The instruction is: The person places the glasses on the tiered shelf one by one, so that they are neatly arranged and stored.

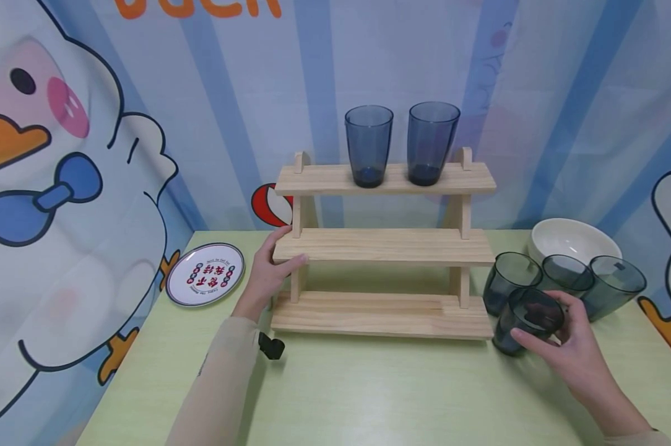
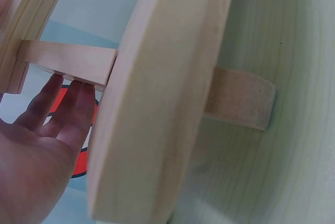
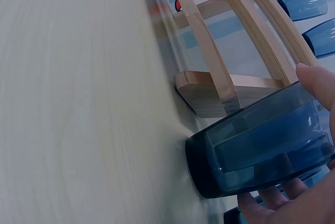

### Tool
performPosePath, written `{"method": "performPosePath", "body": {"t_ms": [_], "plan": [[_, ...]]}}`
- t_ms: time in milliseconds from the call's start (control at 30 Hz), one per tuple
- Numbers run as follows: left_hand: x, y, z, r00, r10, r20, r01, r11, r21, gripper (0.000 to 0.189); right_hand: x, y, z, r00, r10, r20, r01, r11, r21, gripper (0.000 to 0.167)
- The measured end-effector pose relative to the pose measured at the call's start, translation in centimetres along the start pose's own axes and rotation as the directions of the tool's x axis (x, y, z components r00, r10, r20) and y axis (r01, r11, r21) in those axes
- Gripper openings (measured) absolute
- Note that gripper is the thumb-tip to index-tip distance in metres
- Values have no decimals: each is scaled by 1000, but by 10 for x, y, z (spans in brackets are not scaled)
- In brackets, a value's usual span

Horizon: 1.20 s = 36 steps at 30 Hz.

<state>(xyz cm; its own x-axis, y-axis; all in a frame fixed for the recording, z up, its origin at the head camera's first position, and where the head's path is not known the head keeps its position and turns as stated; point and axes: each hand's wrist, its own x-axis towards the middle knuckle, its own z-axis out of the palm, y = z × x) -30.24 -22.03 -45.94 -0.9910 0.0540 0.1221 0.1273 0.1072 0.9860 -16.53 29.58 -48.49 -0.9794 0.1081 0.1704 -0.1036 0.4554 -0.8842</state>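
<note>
right-hand grip (image 1: 575, 353): closed around a dark blue-grey glass (image 1: 527, 319), thumb on one side, fingers on the other. the held glass is just beside the front right corner of the wooden rack (image 1: 382, 244); whether its base touches the worktop (image 1: 380, 390) cannot be determined.

left-hand grip (image 1: 271, 272): holds the left end of the rack, thumb at the front of the middle shelf, fingertips against an upright.

the rack has three stepped shelves and stands on the worktop. the top shelf carries a left glass (image 1: 369, 145) and a right glass (image 1: 432, 142), both upright, slightly apart. three more glasses (image 1: 567, 272) stand close together behind the held glass; a white bowl (image 1: 575, 236) is located behind them. a round plate (image 1: 205, 274) with printed lettering lies left of the rack. a blue striped backdrop (image 1: 313, 68) rises behind the worktop.
</note>
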Motion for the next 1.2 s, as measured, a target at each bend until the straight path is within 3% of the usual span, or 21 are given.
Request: {"method": "performPosePath", "body": {"t_ms": [333, 800, 1000, 1200], "plan": [[-1, 2, 1, 1000, -2, 0, 2, 1000, -7, 71, -4, 0, -2, 998, 65, -25, -66, 998, -5, 85], [-1, 2, 1, 1000, -4, -2, 4, 1000, -4, 71, -11, 1, -6, 996, 57, -72, -58, 998, -2, 85], [0, 1, 1, 1000, -13, -2, 13, 1000, -2, 71, -15, -5, -12, 997, -2, -71, 5, 999, 38, 88], [-1, 1, 1, 1000, -7, -2, 7, 1000, 2, 71, -18, -19, -17, 991, -51, -121, 50, 999, -11, 93]]}}
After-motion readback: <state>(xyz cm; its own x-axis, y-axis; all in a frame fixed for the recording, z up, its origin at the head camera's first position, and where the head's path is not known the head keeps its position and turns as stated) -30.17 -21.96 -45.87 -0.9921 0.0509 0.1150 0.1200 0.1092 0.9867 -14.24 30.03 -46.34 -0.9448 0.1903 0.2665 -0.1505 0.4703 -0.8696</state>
